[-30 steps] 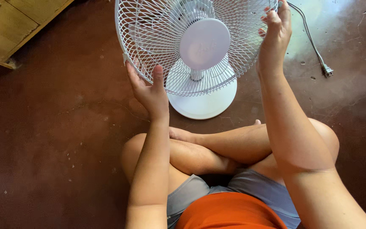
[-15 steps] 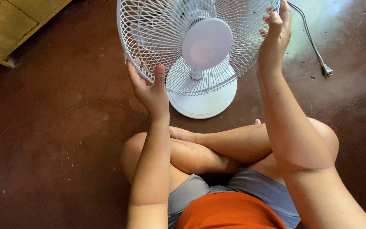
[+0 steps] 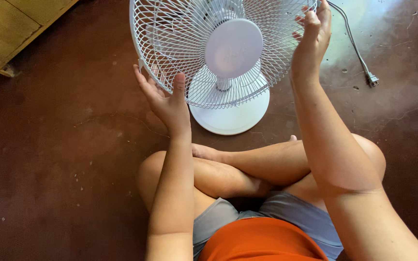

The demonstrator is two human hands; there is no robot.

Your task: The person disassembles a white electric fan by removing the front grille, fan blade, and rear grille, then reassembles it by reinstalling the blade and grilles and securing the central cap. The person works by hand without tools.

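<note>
A white table fan stands on the dark floor in front of my crossed legs. Its round wire grille (image 3: pixel 185 43) faces me, with a round white cap (image 3: pixel 233 48) at its middle and a round white base (image 3: pixel 231 118) below. My left hand (image 3: pixel 168 99) cups the lower left rim of the grille, thumb on the front wires. My right hand (image 3: pixel 310 41) grips the upper right rim of the grille with curled fingers.
The fan's grey cord runs along the floor at the right to an unplugged plug (image 3: pixel 372 79). A wooden cabinet (image 3: pixel 10 29) stands at the top left. The dark red-brown floor (image 3: pixel 64 159) spreads around my legs.
The fan's grille has shifted slightly to the right between my hands. Both hands keep their places on the rim.
</note>
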